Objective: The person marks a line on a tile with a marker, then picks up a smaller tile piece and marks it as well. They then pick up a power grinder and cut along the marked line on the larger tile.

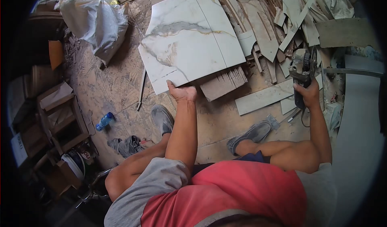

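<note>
My left hand grips the near edge of a white marble-look tile, with the thumb on top and the fingers hidden beneath. A thin straight line crosses the tile toward its right side, and a short dark dashed mark lies near my thumb. Under the tile's near edge sits a grooved block. Off to the right, my right hand is wrapped round the body of an angle grinder, held upright apart from the tile. Its disc is seen edge-on, and a cord hangs below.
Tile offcuts pile up at the back right, with a long tile strip nearer me. A white sack stands at the back left. On the dusty floor lies a blue bottle. Wooden boxes line the left side.
</note>
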`<state>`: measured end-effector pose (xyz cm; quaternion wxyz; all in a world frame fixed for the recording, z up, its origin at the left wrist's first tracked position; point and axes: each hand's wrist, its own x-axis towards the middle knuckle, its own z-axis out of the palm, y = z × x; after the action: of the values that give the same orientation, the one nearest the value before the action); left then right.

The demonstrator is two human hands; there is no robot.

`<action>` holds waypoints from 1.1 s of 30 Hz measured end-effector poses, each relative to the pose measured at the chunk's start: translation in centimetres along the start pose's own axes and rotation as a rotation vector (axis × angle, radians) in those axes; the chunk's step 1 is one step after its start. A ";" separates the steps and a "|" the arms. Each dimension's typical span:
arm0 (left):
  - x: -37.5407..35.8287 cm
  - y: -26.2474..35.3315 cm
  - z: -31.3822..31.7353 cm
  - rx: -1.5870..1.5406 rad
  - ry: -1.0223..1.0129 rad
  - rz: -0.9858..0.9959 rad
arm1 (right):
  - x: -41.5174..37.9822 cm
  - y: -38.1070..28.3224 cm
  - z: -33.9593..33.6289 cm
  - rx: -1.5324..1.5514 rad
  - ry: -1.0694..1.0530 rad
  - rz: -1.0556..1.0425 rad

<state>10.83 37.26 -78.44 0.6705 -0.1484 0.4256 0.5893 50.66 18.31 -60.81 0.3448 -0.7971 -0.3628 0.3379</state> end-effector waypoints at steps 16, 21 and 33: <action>0.5 -1.5 -4.3 0.354 -0.098 -0.128 | -0.8 0.7 0.3 0.063 -0.029 -0.018; -0.2 -1.6 -3.9 0.391 -0.094 -0.141 | -1.1 -0.2 0.9 0.074 -0.028 -0.012; 2.8 -2.5 -7.2 0.351 -0.238 -0.108 | -0.6 -2.1 2.1 0.064 -0.071 -0.070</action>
<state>10.14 33.40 -85.54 0.7623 0.0188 0.4309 0.4826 47.95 19.49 -60.13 0.3688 -0.7599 -0.3913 0.3652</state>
